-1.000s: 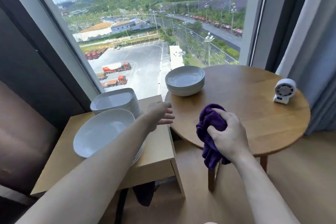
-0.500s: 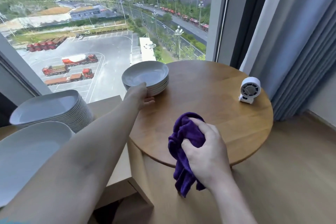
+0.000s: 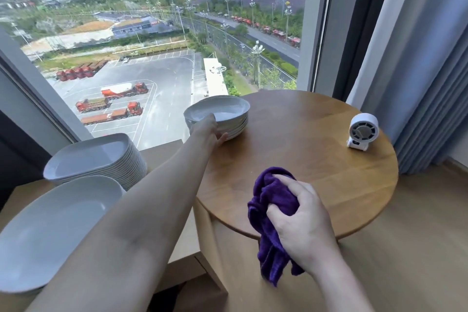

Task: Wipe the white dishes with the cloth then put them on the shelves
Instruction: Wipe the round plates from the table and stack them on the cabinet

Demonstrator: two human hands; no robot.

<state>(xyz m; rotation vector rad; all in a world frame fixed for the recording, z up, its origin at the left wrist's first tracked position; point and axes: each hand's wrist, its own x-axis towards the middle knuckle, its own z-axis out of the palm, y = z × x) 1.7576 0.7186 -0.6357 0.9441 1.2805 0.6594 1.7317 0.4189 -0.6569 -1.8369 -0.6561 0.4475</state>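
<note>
at the near-left rim of the bowl stack: left hand (image 3: 207, 129), arm stretched forward, fingers laid over the rim of the top bowl (image 3: 228, 109), thumb against the side of the stack below; it grips that rim.

at the near edge of the round table: right hand (image 3: 302, 220), fingers curled tight round a bunched purple cloth (image 3: 272, 192); the cloth's loose end hangs below the fist, past the table edge. cloth and bowls are well apart, with the bare tabletop between them.

item: stack of white round bowls (image 3: 233, 129), nested, at the far-left edge of the round wooden table (image 3: 316, 159), next to the window.

item: small white fan (image 3: 363, 132), upright, at the right side of the same table, well apart from both hands.

item: stack of white rectangular dishes (image 3: 101, 157), on the lower wooden side table (image 3: 164, 151), left of the outstretched arm.

item: large white plate (image 3: 55, 225), nearer than that stack, on the same side table, partly under the forearm; what it rests on cannot be told.

surround: large window (image 3: 152, 58) behind both tables; grey-blue curtain (image 3: 430, 83) at right.
</note>
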